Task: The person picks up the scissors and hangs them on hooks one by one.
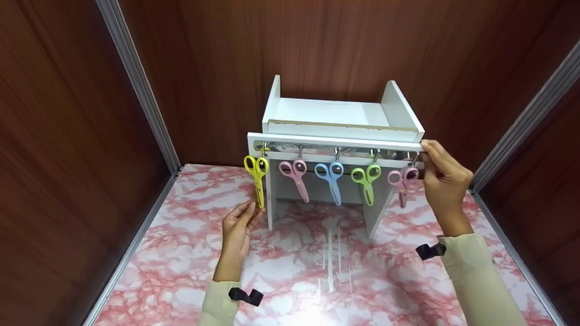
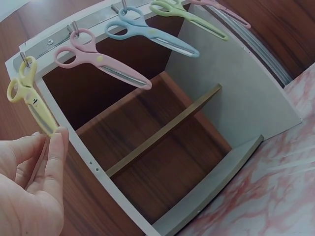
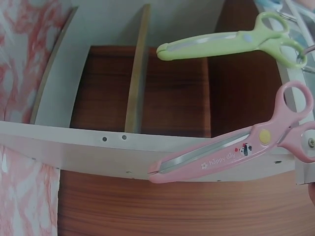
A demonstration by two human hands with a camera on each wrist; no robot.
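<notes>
Yellow scissors (image 1: 259, 183) hang by a handle loop from the leftmost hook of a white rail (image 1: 335, 141). My left hand (image 1: 238, 224) pinches their lower tip between thumb and fingers, as the left wrist view also shows. To their right hang pink scissors (image 1: 299, 183), blue scissors (image 1: 334, 185), green scissors (image 1: 368, 185) and a second pair of pink scissors (image 3: 216, 155), each on its own hook with the blades down. My right hand (image 1: 446, 181) holds the right end of the rail, fingers on its top edge; the right wrist view barely catches it.
Behind the rail stands a white shelf unit (image 1: 333, 113) with raised sides and an open lower part. A crossbar (image 2: 162, 132) spans its inside. The pink-and-white marbled tabletop (image 1: 181, 267) lies below, and brown wood-grain panels (image 1: 217, 54) enclose the back and sides.
</notes>
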